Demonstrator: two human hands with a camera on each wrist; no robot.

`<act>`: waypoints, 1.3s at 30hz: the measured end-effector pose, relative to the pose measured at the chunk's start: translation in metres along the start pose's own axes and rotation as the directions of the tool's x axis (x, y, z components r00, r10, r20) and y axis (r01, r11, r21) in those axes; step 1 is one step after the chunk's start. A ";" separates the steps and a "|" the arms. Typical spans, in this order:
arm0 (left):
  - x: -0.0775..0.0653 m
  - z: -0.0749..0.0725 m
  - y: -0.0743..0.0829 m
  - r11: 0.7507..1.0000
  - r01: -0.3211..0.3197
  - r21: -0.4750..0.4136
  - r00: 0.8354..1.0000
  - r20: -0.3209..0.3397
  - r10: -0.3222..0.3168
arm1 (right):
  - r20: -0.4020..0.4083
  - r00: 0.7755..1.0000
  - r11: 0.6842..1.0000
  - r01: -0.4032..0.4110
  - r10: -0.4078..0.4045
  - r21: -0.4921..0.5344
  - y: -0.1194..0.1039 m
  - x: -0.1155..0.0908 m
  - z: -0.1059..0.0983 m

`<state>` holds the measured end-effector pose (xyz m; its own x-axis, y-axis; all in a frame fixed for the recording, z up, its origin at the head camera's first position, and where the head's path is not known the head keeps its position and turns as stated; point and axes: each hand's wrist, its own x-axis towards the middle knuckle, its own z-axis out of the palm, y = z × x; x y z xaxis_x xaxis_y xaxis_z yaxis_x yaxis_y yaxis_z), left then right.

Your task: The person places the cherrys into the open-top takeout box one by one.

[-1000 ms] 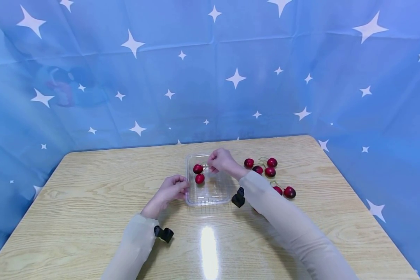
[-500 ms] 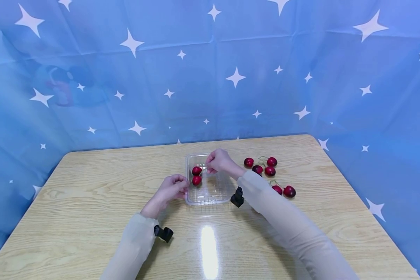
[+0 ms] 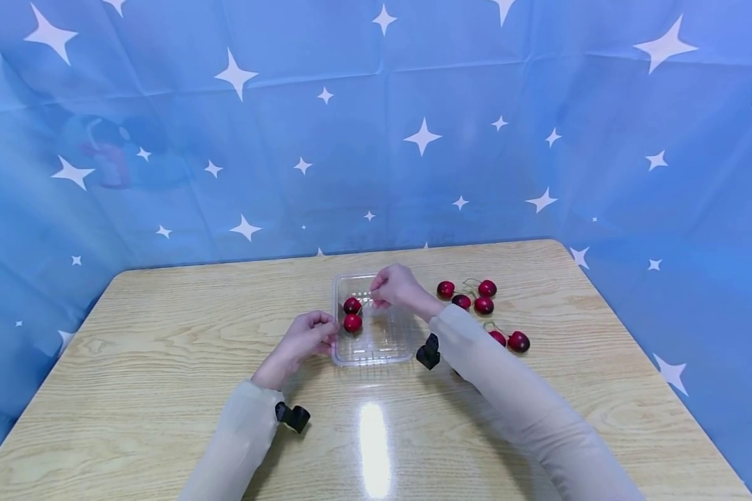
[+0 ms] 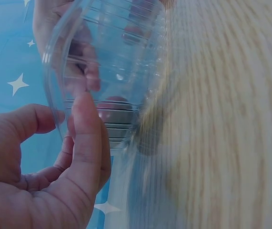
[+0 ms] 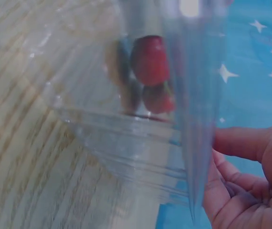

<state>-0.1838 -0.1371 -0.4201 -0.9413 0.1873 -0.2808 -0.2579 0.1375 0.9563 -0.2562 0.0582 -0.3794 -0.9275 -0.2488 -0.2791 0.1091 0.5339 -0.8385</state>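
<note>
A clear plastic container [image 3: 372, 362] stands on the table, and my left hand [image 3: 307, 335] pinches its left rim between thumb and fingers, as the left wrist view shows close up. Two red cherries, an upper cherry [image 3: 352, 305] and a lower cherry [image 3: 353, 323], are inside toward the left wall. Over the container's right part, my right hand [image 3: 399, 287] pinches the thin stems that run up from this pair. Through the clear wall in the right wrist view, a cherry [image 5: 150, 61] shows blurred, with the right fingers [image 5: 243, 143] beyond the rim.
Several cherries with green stems lie right of the container, among them a back cherry [image 3: 487, 288] and a front cherry [image 3: 519, 342]. My right sleeve [image 3: 507, 379] covers part of that side. A starry blue cloth [image 3: 376, 139] hangs behind the wooden table [image 3: 182, 334].
Over the last second the two cherries have shifted slightly left inside the container and sit closer together. My right hand has moved only a little; the left keeps its place at the rim.
</note>
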 end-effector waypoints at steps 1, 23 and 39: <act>0.000 0.000 0.000 1.000 0.000 0.001 1.000 0.001 0.000 | 0.000 1.000 1.000 0.007 -0.007 0.003 0.001 -0.001 -0.002; 0.000 0.000 -0.001 1.000 0.006 0.015 1.000 -0.009 -0.006 | -0.004 0.998 0.994 0.061 -0.061 0.089 0.009 -0.022 -0.038; 0.000 0.000 -0.001 0.999 -0.006 0.036 1.000 -0.008 0.006 | -0.044 0.995 0.993 0.096 -0.093 0.066 0.022 -0.034 -0.065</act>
<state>-0.1834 -0.1368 -0.4212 -0.9446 0.1801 -0.2744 -0.2446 0.1713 0.9544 -0.2453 0.1308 -0.3583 -0.9483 -0.2620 -0.1792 0.0431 0.4530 -0.8905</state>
